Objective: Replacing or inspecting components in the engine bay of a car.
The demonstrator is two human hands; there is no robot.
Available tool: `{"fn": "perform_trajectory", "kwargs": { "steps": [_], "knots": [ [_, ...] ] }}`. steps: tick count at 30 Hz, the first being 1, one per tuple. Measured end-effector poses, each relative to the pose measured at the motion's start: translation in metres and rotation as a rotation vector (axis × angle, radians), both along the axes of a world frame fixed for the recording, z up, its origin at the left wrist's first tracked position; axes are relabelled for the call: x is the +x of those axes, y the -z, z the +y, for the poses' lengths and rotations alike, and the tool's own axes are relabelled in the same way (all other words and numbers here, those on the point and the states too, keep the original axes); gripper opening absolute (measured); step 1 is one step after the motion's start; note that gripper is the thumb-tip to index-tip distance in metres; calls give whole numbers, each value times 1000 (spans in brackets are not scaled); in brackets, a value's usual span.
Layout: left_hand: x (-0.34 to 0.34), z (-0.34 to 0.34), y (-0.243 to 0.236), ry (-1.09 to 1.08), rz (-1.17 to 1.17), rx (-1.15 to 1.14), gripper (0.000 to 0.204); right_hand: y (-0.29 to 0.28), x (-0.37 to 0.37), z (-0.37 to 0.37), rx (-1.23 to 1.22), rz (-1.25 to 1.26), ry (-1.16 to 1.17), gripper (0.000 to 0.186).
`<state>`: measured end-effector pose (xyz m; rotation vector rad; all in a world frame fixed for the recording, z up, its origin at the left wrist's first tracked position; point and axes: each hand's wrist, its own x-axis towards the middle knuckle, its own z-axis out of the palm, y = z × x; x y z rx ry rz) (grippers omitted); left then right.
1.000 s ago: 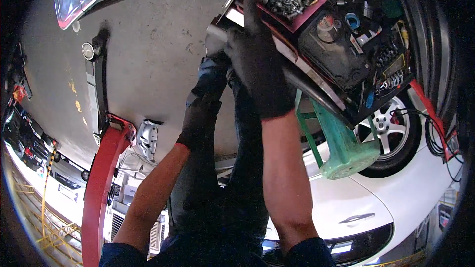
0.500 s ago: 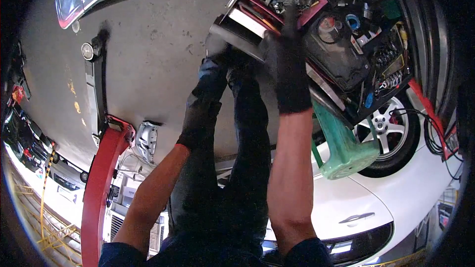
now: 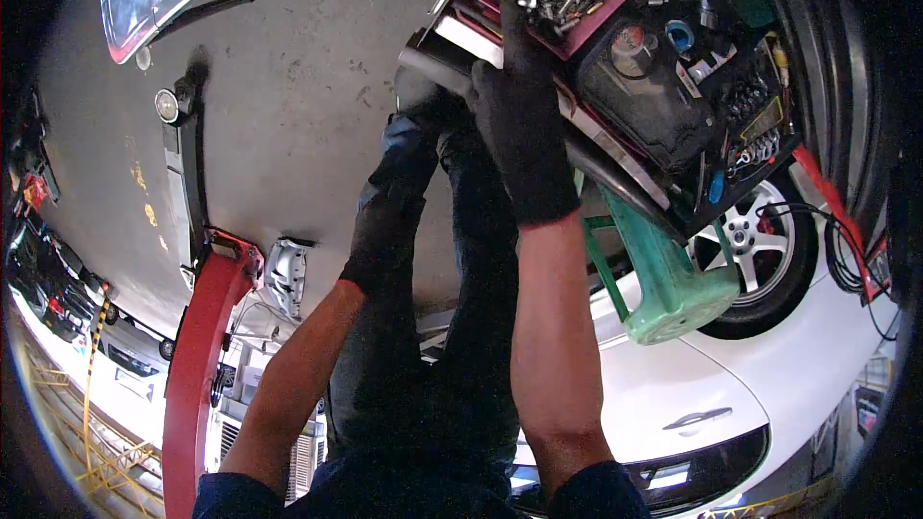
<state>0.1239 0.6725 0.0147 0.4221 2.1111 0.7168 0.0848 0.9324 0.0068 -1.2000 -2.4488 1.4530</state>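
My right hand [image 3: 524,125], in a black glove, is over the near edge of a tool cart. Its index finger stretches to the rim of a pink bin [image 3: 615,8] full of loose nuts, bolts and sockets, while the thumb stands apart. Nothing shows in its grip. Beneath that hand passes a dark round bar [image 3: 615,173] along the cart's edge. My left hand [image 3: 380,240], gloved in black too, hangs low against my dark trouser leg; its fingers blend into the dark cloth, and I cannot see whether they hold anything.
Beside the bin lie a black case [image 3: 654,101], a blue ring [image 3: 680,36] and several wrenches [image 3: 760,149]. A green stool [image 3: 673,298] stands against a white car [image 3: 692,394]. On the left, a red lift post [image 3: 197,375] carries a low arm [image 3: 183,173] across the grey floor.
My right hand has drawn slightly left and down from above the bin, uncovering more of its hardware. The left hand stays low by the leg.
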Motion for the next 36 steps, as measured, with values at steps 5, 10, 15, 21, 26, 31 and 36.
{"fn": "perform_trajectory", "kwargs": {
  "steps": [5,10,15,21,26,31,36],
  "knots": [
    [2,-16,8,-169,-232,-105,39,-22,17,12,48,42,-24,44],
    [7,-18,10,-139,-196,-123,37,5,27,71,312,-303,-245,23],
    [-3,3,-2,17,-196,-234,32,34,36,118,680,-179,-727,49],
    [-1,-5,5,-42,-132,-133,36,-36,26,56,5,-199,-345,45],
    [21,-41,30,-276,-323,-109,33,-29,22,87,180,-197,-367,33],
    [19,-15,21,-91,-223,-153,29,-4,5,111,649,-294,-874,19],
    [1,0,2,29,-4,-119,26,-35,17,45,431,-273,-602,23]
  ]
}}
